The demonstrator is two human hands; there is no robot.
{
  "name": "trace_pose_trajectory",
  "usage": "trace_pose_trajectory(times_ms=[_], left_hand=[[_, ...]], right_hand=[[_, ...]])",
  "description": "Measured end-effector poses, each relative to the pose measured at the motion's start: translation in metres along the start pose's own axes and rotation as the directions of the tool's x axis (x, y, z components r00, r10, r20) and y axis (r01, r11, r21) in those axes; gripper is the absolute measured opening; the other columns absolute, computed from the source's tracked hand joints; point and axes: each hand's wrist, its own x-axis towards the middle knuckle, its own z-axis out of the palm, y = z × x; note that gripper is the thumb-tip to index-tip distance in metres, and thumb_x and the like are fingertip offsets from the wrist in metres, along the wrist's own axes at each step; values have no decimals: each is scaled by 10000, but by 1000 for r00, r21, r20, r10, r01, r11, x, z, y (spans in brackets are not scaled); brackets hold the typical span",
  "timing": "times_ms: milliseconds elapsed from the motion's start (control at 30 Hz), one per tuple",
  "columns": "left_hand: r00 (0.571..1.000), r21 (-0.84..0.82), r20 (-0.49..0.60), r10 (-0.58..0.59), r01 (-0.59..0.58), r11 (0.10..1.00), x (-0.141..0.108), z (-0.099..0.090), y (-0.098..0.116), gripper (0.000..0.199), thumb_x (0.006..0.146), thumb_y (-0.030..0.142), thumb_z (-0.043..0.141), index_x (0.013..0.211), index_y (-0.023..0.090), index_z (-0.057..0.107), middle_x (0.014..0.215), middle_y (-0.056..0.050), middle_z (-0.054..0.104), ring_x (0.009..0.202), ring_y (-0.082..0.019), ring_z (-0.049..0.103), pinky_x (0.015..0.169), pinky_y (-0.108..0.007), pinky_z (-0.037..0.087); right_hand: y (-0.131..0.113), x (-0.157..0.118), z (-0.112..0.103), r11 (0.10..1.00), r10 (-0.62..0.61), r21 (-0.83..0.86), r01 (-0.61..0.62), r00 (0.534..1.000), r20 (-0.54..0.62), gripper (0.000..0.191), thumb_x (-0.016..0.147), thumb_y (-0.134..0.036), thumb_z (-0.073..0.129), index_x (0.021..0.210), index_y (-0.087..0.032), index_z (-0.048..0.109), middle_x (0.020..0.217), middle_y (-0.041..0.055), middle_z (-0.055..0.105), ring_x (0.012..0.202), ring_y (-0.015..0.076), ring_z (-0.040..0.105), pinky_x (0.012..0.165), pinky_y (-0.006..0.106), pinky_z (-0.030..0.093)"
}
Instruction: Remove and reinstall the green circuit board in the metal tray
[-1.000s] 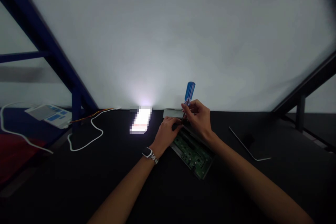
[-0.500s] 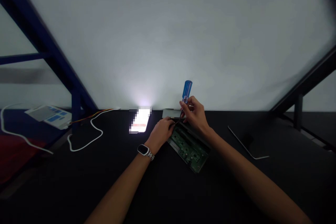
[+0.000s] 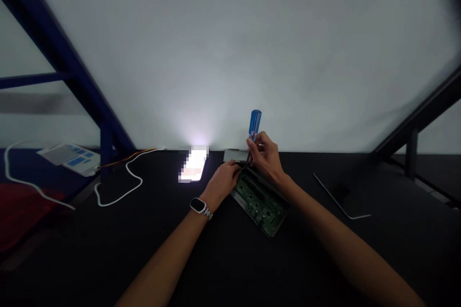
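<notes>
A blue-handled screwdriver (image 3: 255, 123) stands nearly upright, its shaft pointing down at the far-left end of a green circuit board (image 3: 259, 201). My right hand (image 3: 267, 157) pinches it just below the handle. The board sits in a dark frame and lies slantwise on the black table. My left hand (image 3: 224, 178), with a silver-banded watch (image 3: 197, 205) on its wrist, is closed on the board's far-left corner near the screwdriver's tip. The tip itself is too dark to make out. Just behind, a flat grey piece (image 3: 232, 155) rests by the wall.
A brightly lit phone (image 3: 193, 165) lies left of my hands. White cable (image 3: 137, 182) curls across the table farther left, near a white-and-blue card (image 3: 72, 158). An L-shaped metal rod (image 3: 333, 199) lies at right. Blue frame bars (image 3: 82, 86) rise at left.
The screwdriver's handle has tilted very slightly to the left. Both hands keep their places on the board, while the whole view has shifted a little.
</notes>
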Motion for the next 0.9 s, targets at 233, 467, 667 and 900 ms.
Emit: trace_pose_trajectory(times_ms=[233, 467, 667, 900], left_hand=[[1000, -12, -1, 15, -15, 1000, 0, 2, 0, 207, 920, 150, 507, 932, 162, 713, 933, -78, 641, 848, -183, 631, 820, -314, 506], [1000, -11, -1, 15, -15, 1000, -1, 1, 0, 209, 921, 142, 498, 942, 161, 705, 938, -76, 635, 847, -178, 629, 828, -309, 505], [1000, -22, -10, -3, 2, 1000, -2, 3, -2, 194, 930, 171, 498, 957, 166, 691, 967, -78, 629, 877, -188, 626, 848, -325, 504], [1000, -9, -12, 8, -9, 1000, 1, -3, -3, 192, 926, 209, 517, 1023, 173, 678, 974, -86, 618, 921, -216, 594, 867, -372, 491]], right_hand=[[7, 2, 4, 999, -45, -12, 44, 997, -62, 280, 900, -487, 532, 814, -242, 429, 641, -20, 519, 478, 109, 473, 421, 244, 383], [7, 2, 4, 997, -79, -30, 78, 996, -48, 257, 917, -480, 503, 864, -230, 476, 669, -17, 519, 491, 100, 476, 409, 222, 373], [6, 2, -4, 996, -28, 82, 22, 997, 71, 272, 919, -505, 493, 904, -235, 464, 718, -14, 546, 495, 111, 526, 389, 230, 414], [0, 3, -17, 991, -6, 134, -28, 968, 250, 292, 922, -530, 476, 945, -238, 475, 880, 21, 596, 601, 121, 594, 429, 231, 485]])
